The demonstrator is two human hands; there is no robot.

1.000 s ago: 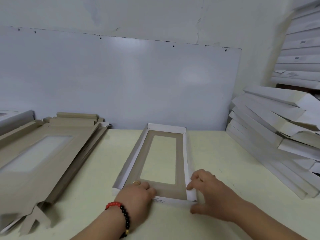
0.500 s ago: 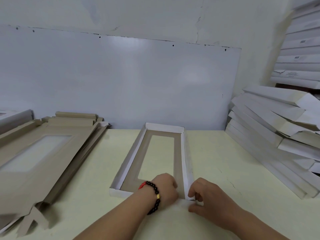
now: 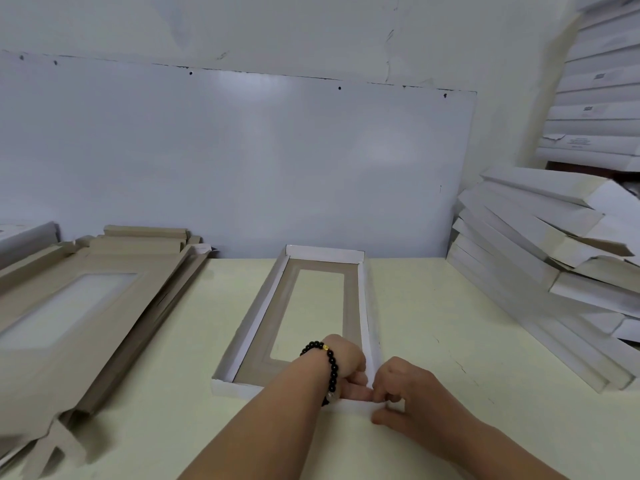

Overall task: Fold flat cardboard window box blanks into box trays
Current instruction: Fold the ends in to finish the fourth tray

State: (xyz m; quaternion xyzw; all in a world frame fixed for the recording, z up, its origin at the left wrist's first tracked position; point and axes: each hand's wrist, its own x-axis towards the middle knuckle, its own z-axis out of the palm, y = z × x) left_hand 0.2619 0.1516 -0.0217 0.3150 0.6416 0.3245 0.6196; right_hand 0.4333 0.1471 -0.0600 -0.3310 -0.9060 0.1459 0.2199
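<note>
Head camera looks forward-down, close over the table (image 3: 433, 306).

Soft even light, wide-angle edge distortion

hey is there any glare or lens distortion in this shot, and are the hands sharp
Head view: soft bluish glare patches on the white wall panel; wide-angle bending curves the panel's top edge and tilts the stacked boxes at right; left hand and right hand on the box tray look slightly soft, with faint shadows.
</note>
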